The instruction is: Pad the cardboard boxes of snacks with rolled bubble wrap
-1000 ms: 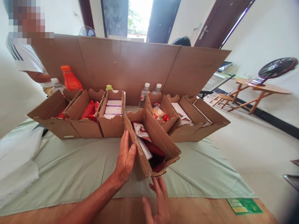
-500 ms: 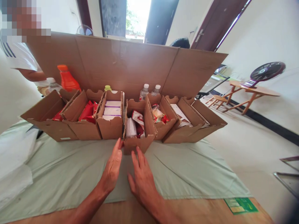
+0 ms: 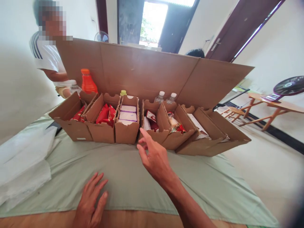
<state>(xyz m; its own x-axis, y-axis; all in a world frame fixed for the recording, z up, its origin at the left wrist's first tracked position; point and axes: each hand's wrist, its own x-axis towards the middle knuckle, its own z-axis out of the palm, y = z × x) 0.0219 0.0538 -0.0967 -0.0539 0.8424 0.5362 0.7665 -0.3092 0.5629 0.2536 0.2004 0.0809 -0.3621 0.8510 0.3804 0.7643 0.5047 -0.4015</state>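
Observation:
Several open-topped cardboard boxes stand in a row on a green cloth (image 3: 114,177). My right hand (image 3: 153,153) is at the front of the middle box (image 3: 158,136), fingers apart and slightly bent; whether a fingertip touches the cardboard I cannot tell. That box holds dark red and white packets (image 3: 151,116). To its left is a box (image 3: 127,132) with white, purple-edged packs (image 3: 128,116). My left hand (image 3: 93,198) is low over the cloth near the table's front edge, empty, with its fingers spread.
A tall cardboard panel (image 3: 142,69) rises behind the boxes. An orange bottle (image 3: 88,82) and clear bottles (image 3: 159,97) stand between them. White plastic sheeting (image 3: 23,167) lies at left. A person in a white shirt (image 3: 51,58) is beyond. A fan (image 3: 288,85) sits on a wooden table at right.
The middle box has moved back, nearly in line with its neighbours. My left hand has drawn back toward the table's front edge; my right hand stays by the box. The view has shifted.

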